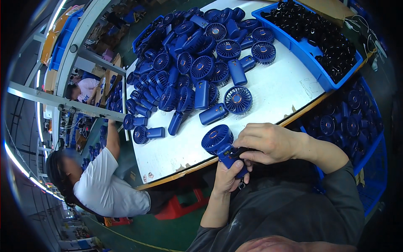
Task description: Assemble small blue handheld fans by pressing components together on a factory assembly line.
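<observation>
I see the left hand (229, 176) wrapped around the handle of a blue plastic handheld fan (217, 138) with a round caged head, at the near edge of a white-topped table (273, 96); the right hand (266, 142) curls its fingers at the fan's neck, pinching what I cannot tell

The fingers of the right hand (270, 143) hide part of the handle (228, 159) of the blue fan (216, 137), and what lies at their tips is too small to tell. The left hand (226, 178) is partly hidden behind that handle. In the heap of fans (202, 67), upper ones cover many below. The black pieces (310, 31) are too tiny to make out singly. A metal bar (90, 110) hides the hand of the co-worker (103, 185). The right forearm (325, 157) covers part of the crate (380, 155).
</observation>
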The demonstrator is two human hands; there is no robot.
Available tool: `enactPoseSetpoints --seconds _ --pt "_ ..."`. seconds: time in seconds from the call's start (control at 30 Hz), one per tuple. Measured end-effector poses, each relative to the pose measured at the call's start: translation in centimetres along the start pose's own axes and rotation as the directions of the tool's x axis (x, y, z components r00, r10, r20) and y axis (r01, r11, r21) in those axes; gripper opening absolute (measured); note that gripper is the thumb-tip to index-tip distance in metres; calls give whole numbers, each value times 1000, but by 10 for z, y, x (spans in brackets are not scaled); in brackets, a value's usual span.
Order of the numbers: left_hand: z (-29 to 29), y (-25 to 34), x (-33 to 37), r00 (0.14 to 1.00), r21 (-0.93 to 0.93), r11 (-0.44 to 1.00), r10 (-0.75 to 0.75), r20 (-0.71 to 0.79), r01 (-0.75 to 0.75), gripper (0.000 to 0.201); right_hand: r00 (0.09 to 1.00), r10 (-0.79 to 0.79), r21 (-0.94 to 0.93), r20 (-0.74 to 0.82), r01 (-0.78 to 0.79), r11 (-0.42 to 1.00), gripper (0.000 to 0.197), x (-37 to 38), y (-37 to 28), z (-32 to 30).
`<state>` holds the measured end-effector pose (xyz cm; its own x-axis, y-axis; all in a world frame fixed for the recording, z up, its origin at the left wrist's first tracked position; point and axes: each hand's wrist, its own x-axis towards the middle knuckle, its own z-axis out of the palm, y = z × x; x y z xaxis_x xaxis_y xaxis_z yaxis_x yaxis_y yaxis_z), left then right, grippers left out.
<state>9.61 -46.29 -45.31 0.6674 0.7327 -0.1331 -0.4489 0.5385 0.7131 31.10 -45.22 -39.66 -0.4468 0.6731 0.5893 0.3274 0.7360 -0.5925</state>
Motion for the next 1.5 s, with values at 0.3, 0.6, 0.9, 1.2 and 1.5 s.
enactPoseSetpoints --seconds 0.3,0.6,0.9,1.2,1.5 --pt "3 -6 1 996 35 999 -16 86 13 47 999 -32 -119 8 33 992 35 3 5 11" --pt "9 -3 7 998 -120 992 46 -32 -49 85 994 110 -284 11 -103 953 41 6 -12 24" --pt "23 -14 16 960 -105 985 104 -262 -135 54 954 299 -310 -6 -286 907 54 -8 -28 38" --pt "21 -18 13 945 -19 993 106 -309 -118 45 948 288 -218 -133 -312 925 72 -17 -27 52" --pt "16 3 3 978 995 19 183 96 -101 58 898 428 134 -102 -414 900 71 -30 -14 51"
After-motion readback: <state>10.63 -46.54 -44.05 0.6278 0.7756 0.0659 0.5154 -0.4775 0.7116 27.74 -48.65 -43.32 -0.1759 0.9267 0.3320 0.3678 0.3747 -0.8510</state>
